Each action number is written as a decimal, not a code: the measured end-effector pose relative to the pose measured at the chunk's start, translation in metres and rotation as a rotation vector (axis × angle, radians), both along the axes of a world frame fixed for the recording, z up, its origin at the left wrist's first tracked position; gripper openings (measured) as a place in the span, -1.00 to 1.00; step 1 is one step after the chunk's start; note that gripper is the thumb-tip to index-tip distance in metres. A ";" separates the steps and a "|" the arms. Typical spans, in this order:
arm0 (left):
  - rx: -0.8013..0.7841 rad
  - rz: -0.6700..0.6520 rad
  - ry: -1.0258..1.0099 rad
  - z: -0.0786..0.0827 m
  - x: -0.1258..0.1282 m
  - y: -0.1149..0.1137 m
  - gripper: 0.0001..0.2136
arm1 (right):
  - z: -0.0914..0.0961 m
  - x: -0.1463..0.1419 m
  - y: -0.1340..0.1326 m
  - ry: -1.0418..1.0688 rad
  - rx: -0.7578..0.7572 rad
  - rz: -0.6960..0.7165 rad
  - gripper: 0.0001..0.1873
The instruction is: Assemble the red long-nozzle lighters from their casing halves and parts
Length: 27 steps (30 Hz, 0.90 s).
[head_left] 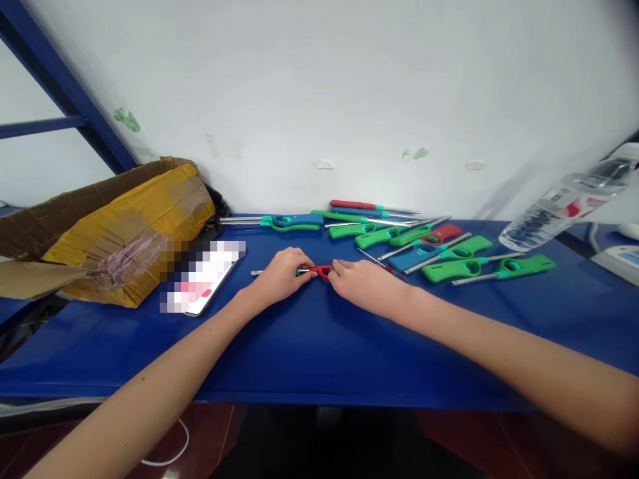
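A red long-nosed lighter (319,270) lies on the blue table (309,352), its metal tube pointing left. My left hand (280,274) is closed over its tube end. My right hand (360,285) is closed over its handle end. Only the red middle part and the tube tip show between and beside my fingers. Behind and to the right lies a spread of several green, blue and red lighters (439,253).
A torn cardboard box with yellow tape (114,233) sits at the left. A phone (202,279) lies beside it. A clear water bottle (564,206) leans at the right, with a white device (619,259) by it. A white wall stands behind the table.
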State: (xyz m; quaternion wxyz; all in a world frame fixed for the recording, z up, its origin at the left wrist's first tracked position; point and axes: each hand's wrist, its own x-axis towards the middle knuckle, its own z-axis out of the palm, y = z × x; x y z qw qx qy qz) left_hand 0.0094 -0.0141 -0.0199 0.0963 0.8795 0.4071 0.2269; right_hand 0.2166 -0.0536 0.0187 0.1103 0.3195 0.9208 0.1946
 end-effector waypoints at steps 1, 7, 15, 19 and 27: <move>-0.004 0.001 -0.009 0.000 0.000 0.001 -0.92 | 0.001 -0.002 0.000 -0.017 -0.001 0.001 -0.71; -0.041 0.037 -0.032 0.001 0.001 0.002 -0.93 | -0.004 -0.005 -0.004 -0.054 0.075 0.001 -0.67; -0.065 0.044 -0.032 0.003 0.002 0.000 -0.93 | -0.020 0.000 -0.005 0.051 0.155 0.005 -0.65; -0.076 0.059 -0.030 0.003 0.002 0.000 -0.92 | -0.025 0.000 -0.005 0.124 0.162 -0.032 -0.65; -0.097 0.078 -0.001 0.005 0.004 0.000 -0.85 | -0.041 0.000 -0.010 0.309 0.274 -0.144 -0.61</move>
